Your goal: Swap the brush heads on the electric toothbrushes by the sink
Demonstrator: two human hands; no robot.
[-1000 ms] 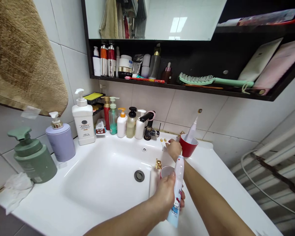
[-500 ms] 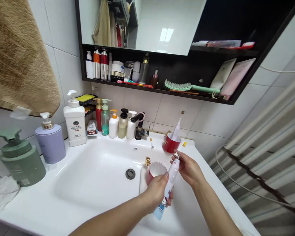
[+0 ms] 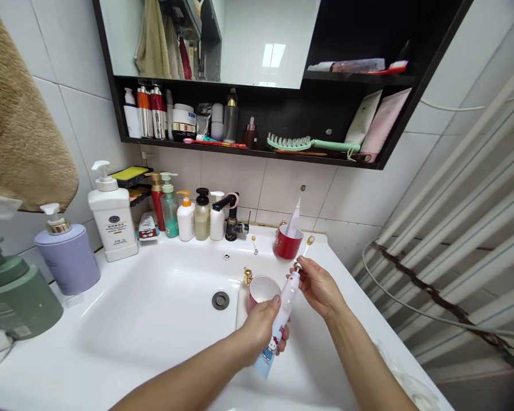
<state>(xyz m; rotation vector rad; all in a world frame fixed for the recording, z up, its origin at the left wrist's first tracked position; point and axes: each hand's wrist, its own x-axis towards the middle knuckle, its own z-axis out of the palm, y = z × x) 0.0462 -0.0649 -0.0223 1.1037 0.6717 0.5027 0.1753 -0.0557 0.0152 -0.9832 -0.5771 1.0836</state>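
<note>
My left hand (image 3: 263, 325) is closed around the handle of an electric toothbrush (image 3: 286, 297), white and pale blue with a cartoon cat print. Its top end tilts up to the right. The fingers of my right hand (image 3: 317, 282) pinch a white brush head (image 3: 310, 240) with yellowish bristles, right by the top of the handle. Whether the head sits on the shaft cannot be made out, since fingers cover that spot. Just left of the handle stands a pink-red cup (image 3: 257, 298) with a gold figure on its side. A red cup (image 3: 286, 246) behind holds a lilac device (image 3: 294, 221) with a pointed tip.
Both hands are over the white sink (image 3: 154, 319), whose drain (image 3: 220, 300) lies to the left. A black faucet (image 3: 231, 220) and several pump bottles line the back. A small white brush head (image 3: 255, 245) lies on the ledge. Above hangs a dark cabinet (image 3: 257, 153).
The brush head has turned in my right fingers, so its bristle side shows differently. My left hand still grips the handle. The whole view has shifted slightly to the right.
</note>
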